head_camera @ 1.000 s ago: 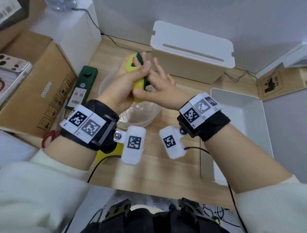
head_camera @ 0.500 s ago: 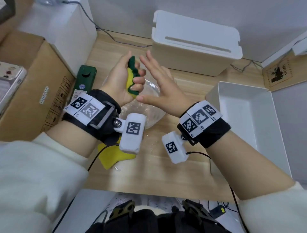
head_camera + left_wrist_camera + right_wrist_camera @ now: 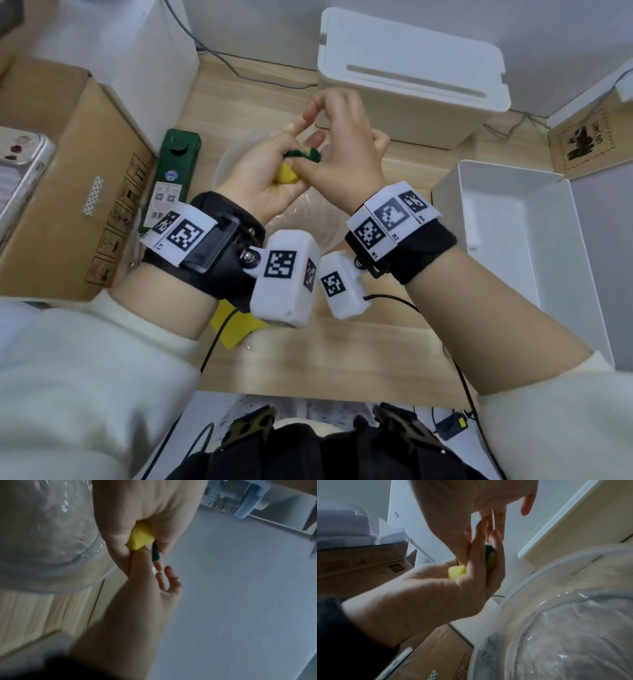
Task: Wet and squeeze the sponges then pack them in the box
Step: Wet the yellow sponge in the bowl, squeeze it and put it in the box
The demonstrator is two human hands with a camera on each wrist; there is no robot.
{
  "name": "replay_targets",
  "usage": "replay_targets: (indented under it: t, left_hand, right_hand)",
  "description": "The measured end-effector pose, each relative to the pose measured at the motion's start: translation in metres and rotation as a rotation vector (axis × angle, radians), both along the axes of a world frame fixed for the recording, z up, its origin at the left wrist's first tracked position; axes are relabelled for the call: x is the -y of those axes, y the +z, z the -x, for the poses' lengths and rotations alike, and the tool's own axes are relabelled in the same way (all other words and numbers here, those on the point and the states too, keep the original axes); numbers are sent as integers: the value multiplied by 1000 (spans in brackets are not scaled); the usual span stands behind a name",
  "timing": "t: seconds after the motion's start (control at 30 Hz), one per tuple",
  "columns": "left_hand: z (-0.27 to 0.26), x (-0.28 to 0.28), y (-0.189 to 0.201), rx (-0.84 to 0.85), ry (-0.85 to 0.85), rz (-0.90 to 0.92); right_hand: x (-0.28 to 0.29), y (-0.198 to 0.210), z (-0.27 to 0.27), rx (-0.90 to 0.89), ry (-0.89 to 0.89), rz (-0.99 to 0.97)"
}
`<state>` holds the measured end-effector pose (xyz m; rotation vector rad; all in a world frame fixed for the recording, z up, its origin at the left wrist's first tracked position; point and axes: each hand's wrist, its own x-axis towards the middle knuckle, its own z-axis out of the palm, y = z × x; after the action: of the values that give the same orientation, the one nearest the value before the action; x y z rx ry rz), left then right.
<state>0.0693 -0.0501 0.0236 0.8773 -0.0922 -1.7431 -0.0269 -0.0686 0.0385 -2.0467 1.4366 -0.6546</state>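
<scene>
Both hands are raised over the clear bowl (image 3: 310, 224) of water. My left hand (image 3: 270, 164) grips a crushed yellow-and-green sponge (image 3: 287, 175) in its palm. My right hand (image 3: 329, 154) closes in from the right, its thumb and fingers pinching the same sponge. Only a yellow lump (image 3: 140, 539) and a green edge (image 3: 155, 554) show between the two hands; the right wrist view shows the sponge (image 3: 456, 572) squashed the same way. A second yellow sponge (image 3: 231, 330) lies on the table, half hidden under my left wrist. The open white box (image 3: 513, 260) stands empty at the right.
A cardboard carton (image 3: 68, 178) and a green packet (image 3: 173, 178) lie to the left of the bowl. A lidded white box (image 3: 411, 78) stands behind it. The wooden table's front edge (image 3: 325, 390) is near my body.
Half a second ago my right hand was open and off the sponge, which my left hand held upright alone. Now the right hand is back on it and the sponge is crushed between both hands.
</scene>
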Motion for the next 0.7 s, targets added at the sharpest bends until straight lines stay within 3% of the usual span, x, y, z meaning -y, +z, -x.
replay_targets:
  t: [0.13,0.27,0.4,0.7]
  left_hand:
    - [-15,2,-6,244,-4,18]
    - [-23,2,-5,200,-131,73]
    - [-23,7,-5,197,-154,46]
    - [5,10,-12,422,-194,-102]
  right_hand:
    - [0,-3,15,77,65,-73]
    - [-4,-7,35,174,-8,-166]
    - [-5,-17,49,236,-67,-258]
    - [-10,-30,46,300,-41,-258]
